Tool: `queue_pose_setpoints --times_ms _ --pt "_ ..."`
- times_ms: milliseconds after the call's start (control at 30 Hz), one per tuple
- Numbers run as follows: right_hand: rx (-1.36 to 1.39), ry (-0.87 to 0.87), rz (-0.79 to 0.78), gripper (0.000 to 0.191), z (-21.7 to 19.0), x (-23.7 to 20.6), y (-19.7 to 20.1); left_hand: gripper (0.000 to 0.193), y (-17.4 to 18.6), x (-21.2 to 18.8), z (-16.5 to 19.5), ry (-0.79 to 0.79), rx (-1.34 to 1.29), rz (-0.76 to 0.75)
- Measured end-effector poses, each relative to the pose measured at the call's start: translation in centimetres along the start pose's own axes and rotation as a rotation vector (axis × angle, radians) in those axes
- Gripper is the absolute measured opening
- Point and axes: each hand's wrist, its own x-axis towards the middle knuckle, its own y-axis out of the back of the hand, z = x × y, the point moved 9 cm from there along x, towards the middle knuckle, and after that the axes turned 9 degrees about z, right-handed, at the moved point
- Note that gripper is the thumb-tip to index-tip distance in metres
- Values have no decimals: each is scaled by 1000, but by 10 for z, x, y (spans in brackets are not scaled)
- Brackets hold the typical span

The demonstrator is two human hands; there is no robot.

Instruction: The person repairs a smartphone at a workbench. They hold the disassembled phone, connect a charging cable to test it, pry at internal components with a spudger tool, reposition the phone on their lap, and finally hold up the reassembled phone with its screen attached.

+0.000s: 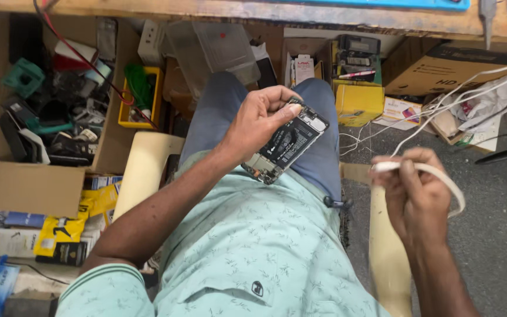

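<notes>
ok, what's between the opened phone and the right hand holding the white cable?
Head view: only the jeans-clad thigh and grey floor behind; nothing bridges opened phone and right hand.

Left side was blocked by cardboard box [36, 188] of parts; far side crowded by yellow box [358, 104], cartons; white cables [441, 105] crossed far right; grey floor [500, 235] at right lay open.

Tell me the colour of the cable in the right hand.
White: the cable loops out of the right hand, seen in the head view.
</notes>
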Motion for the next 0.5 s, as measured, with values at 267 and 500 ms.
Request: queue_pose_setpoints --times_ms 267,500 --pt "-486 322 -127 12 -19 35 -84 15 -24 -16 15 -57 178 -152" --pt "-621 251 -153 14 -14 36 -98 16 -31 -22 20 -61 313 -148"
